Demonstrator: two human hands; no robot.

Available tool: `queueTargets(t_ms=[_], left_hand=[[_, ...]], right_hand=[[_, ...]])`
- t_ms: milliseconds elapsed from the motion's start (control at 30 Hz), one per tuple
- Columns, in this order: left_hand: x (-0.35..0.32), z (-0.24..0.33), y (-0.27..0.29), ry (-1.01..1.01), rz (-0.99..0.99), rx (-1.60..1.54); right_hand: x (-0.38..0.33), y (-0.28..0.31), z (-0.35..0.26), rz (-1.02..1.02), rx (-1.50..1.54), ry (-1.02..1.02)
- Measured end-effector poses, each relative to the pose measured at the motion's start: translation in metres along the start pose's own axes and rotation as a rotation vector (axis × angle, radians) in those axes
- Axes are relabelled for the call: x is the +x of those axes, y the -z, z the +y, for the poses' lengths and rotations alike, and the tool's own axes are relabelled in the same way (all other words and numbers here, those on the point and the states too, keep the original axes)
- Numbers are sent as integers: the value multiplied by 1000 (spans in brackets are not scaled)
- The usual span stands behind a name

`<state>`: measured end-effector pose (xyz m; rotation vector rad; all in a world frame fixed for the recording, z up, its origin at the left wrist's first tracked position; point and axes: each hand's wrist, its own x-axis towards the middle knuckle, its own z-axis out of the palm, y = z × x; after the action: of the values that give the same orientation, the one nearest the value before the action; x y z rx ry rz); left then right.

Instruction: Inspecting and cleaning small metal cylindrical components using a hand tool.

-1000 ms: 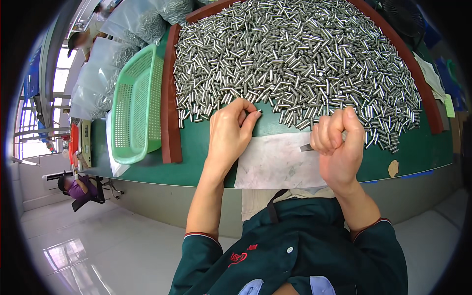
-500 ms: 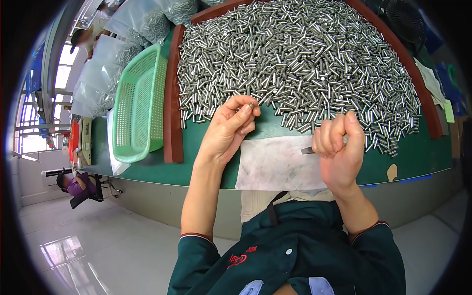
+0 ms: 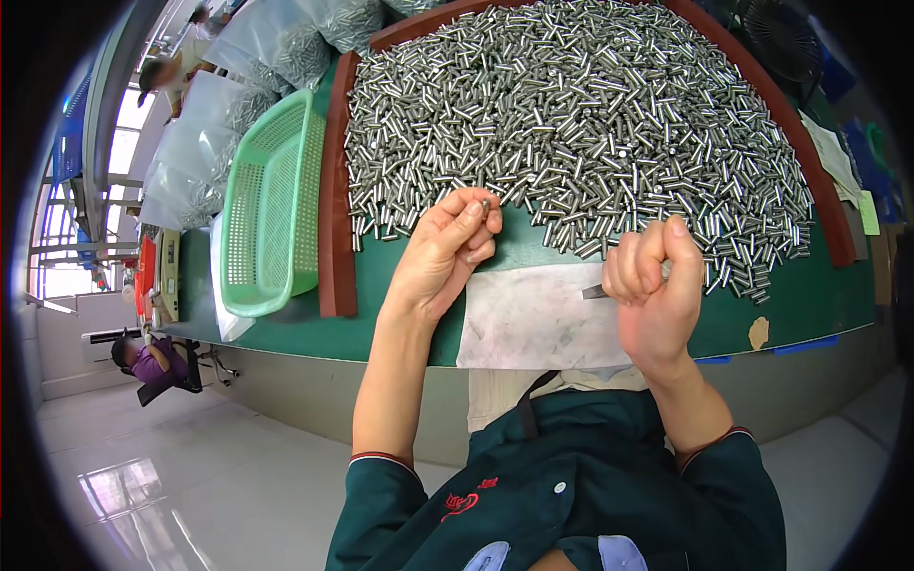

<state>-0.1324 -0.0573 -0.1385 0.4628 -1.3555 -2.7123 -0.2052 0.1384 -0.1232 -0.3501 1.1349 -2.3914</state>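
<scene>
My left hand [image 3: 446, 249] is closed just in front of the pile, pinching a small metal pin [image 3: 486, 206] between thumb and forefinger, its end showing at the fingertips. My right hand [image 3: 659, 290] is curled in a fist to the right of a stained white cloth [image 3: 533, 319]. From that fist a dark, flat metal tip [image 3: 594, 292] points left over the cloth; the rest of this tool is hidden in my fingers. Beyond both hands spreads a large heap of short steel pins [image 3: 571, 114], lying every which way on the green table [image 3: 514, 238].
Reddish-brown bars [image 3: 337, 209] fence the pins on the left, back and right. Left of them stands a light-green plastic basket [image 3: 257, 306]. Clear bags of metal parts [image 3: 195, 143] lie farther left. A fan [image 3: 781, 38] is at the back right. A seated person [image 3: 164, 360] is at far left.
</scene>
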Motion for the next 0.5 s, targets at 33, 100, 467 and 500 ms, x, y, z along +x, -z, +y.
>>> queueTargets(t_ms=[33, 100, 467, 500], left_hand=[[0, 0, 0, 3, -3, 0], [0, 0, 0, 9, -7, -3], [-1, 0, -3, -22, 0, 124], [-1, 0, -4, -31, -5, 145]], right_hand=[[0, 0, 0, -4, 4, 2], [0, 0, 0, 0, -1, -6], [0, 1, 1, -10, 68, 20], [0, 1, 1, -9, 72, 19]])
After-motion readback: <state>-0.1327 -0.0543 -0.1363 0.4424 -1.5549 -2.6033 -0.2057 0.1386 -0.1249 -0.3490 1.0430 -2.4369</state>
